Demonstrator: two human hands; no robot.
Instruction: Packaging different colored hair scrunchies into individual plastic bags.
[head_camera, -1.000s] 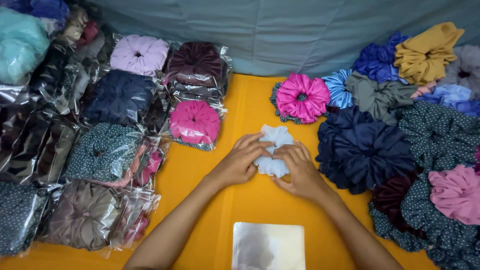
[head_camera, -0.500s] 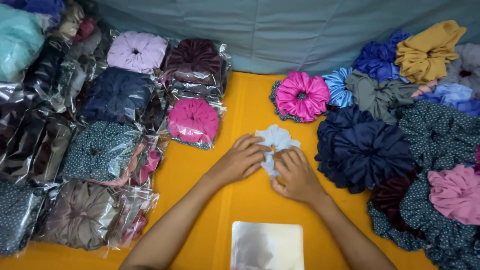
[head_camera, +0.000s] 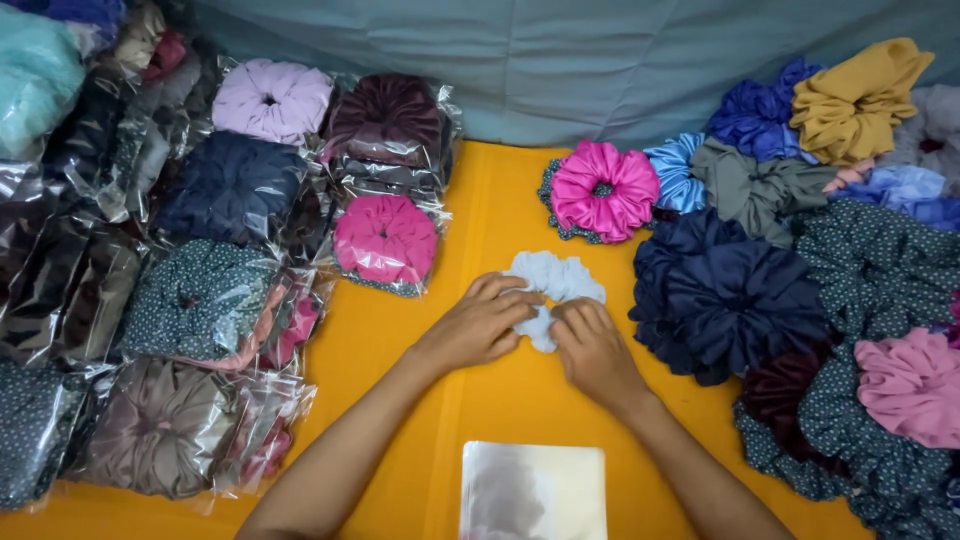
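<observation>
**Both hands pressed on a pale scrunchie at mid-desk**

Squarely in the middle of the yellow desk (head_camera: 500, 420), a pale blue-white scrunchie (head_camera: 560, 280) lies under both hands. The left hand (head_camera: 478, 328) covers its left edge, fingers (head_camera: 515, 305) curled over the fabric; the right hand (head_camera: 592, 352) sits touching it on the lower right, fingers bent and pinching the ruffle. How firmly either grip closes is hard to judge, since the fingertips are buried in the cloth.

Just beyond the scrunchie lies a bright pink scrunchie (head_camera: 605, 190), loose on the desk. A large navy scrunchie (head_camera: 735, 305) sits just beside the right hand, part of a heap of loose ones along the right edge. On the left, bagged scrunchies are stacked in rows; the nearest is a pink one in a clear bag (head_camera: 385, 240). Near the lower edge, between the forearms, rests a stack of clear flat bags (head_camera: 533, 492).
</observation>
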